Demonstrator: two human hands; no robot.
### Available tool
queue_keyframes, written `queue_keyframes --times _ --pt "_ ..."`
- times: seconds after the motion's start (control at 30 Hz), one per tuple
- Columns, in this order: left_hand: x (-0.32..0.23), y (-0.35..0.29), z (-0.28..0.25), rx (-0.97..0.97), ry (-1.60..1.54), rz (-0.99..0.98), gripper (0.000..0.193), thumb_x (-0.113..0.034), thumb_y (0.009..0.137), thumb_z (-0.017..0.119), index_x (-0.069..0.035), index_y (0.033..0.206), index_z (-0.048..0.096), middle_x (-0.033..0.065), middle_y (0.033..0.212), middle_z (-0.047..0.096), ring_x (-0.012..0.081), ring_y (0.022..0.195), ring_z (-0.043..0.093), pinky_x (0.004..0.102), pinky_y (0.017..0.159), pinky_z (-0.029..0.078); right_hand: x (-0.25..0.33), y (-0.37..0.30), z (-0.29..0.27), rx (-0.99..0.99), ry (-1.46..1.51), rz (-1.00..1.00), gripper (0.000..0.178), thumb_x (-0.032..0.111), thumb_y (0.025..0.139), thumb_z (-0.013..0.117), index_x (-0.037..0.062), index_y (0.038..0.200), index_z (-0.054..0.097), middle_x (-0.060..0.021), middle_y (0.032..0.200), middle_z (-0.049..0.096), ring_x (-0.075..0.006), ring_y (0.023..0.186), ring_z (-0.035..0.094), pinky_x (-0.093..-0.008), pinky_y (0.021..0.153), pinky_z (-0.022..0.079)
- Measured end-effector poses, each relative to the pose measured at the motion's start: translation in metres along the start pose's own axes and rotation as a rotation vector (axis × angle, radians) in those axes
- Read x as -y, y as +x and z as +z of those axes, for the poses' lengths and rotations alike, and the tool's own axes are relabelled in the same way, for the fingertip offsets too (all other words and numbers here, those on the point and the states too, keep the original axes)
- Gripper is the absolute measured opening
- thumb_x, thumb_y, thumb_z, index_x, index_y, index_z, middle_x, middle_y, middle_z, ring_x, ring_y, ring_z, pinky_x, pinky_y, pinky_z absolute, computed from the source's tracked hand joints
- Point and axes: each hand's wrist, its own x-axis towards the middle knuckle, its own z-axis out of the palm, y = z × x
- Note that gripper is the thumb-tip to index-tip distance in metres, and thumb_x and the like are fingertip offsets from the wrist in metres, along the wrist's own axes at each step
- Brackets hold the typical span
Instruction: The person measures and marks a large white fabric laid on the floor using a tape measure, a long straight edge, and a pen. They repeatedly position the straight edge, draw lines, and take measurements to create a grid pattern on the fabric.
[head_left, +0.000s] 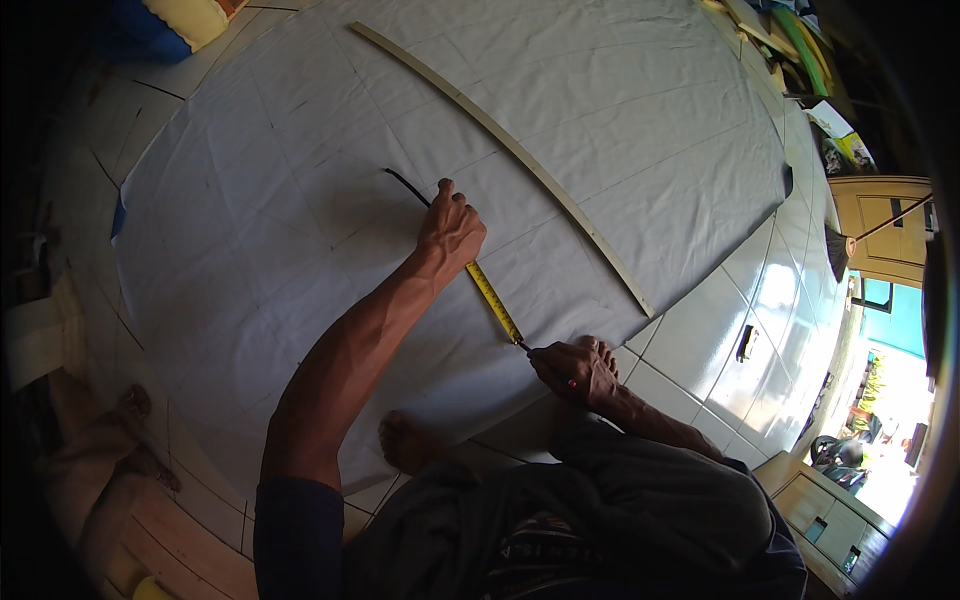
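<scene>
A yellow tape measure (492,300) runs slantwise over a large grey-white cloth (250,220) spread on the floor. My left hand (452,228) is closed over its far part, and a dark curved strip (405,185) sticks out beyond my fingers. Whether the tape's case is under that hand I cannot tell. At the tape's near end, my right hand (578,370) grips a slim pen (524,347) with its tip down by the cloth. A red spot, possibly the pen's other end, shows at the back of that hand.
A long thin ruler-like strip (510,140) lies diagonally on the cloth, which carries faint drawn lines. My bare feet rest at its near edge. Shiny white tiles (720,300) border it. Another person's legs (110,450) are at the left; a broom (842,250) and wooden cabinets stand right.
</scene>
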Motion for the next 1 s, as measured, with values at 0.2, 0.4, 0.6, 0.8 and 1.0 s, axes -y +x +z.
queue_keyframes --times 0.2,0.4,0.6,0.8,1.0 --pt "0.006 -0.01 -0.007 -0.041 -0.053 -0.003 0.017 -0.028 0.096 0.071 -0.018 0.088 0.081 0.0024 0.087 0.072 0.0196 0.098 0.068 0.0502 0.11 0.037 0.003 0.008 -0.039 -0.179 0.176 0.128 0.026 0.004 0.091 0.074 0.0074 0.117 0.073 -0.0142 0.093 0.074 -0.0323 0.082 0.075 -0.0385 0.069 0.059" --pt "0.03 -0.1 0.025 -0.174 -0.802 -0.319 0.032 -0.038 0.094 0.078 -0.006 0.09 0.075 0.0134 0.088 0.069 0.0332 0.089 0.067 0.0466 0.079 0.052 -0.053 0.046 -0.044 -0.336 -0.264 0.3 0.033 0.02 0.094 0.078 0.0062 0.122 0.068 -0.0144 0.105 0.073 -0.0318 0.088 0.073 -0.0443 0.075 0.056" --pt "0.0 -0.265 0.077 -0.245 -1.087 -0.954 0.041 -0.036 0.096 0.077 -0.005 0.121 0.07 0.0197 0.104 0.074 0.0344 0.091 0.07 0.044 0.082 0.055 -0.124 0.067 -0.03 -0.365 -0.384 0.383 0.045 0.017 0.092 0.077 0.0109 0.133 0.06 -0.0122 0.116 0.066 -0.0335 0.113 0.061 -0.0495 0.092 0.047" --pt "-0.071 -0.363 0.116 -0.237 -0.84 -1.396 0.053 -0.043 0.099 0.069 0.001 0.13 0.064 0.023 0.115 0.072 0.0394 0.101 0.067 0.0488 0.093 0.052 -0.071 0.086 -0.009 -0.386 -0.062 0.148 0.033 0.004 0.091 0.071 0.0058 0.123 0.064 -0.0167 0.105 0.063 -0.0393 0.098 0.06 -0.0513 0.085 0.049" --pt "-0.05 -0.303 0.092 -0.422 -0.532 -0.937 0.046 -0.028 0.096 0.071 -0.001 0.132 0.062 0.024 0.126 0.062 0.042 0.12 0.057 0.0525 0.101 0.048 0.007 0.083 0.047 -0.239 0.261 0.081 0.049 0.005 0.096 0.068 0.0031 0.142 0.052 -0.0228 0.107 0.061 -0.0473 0.095 0.063 -0.0525 0.08 0.054"
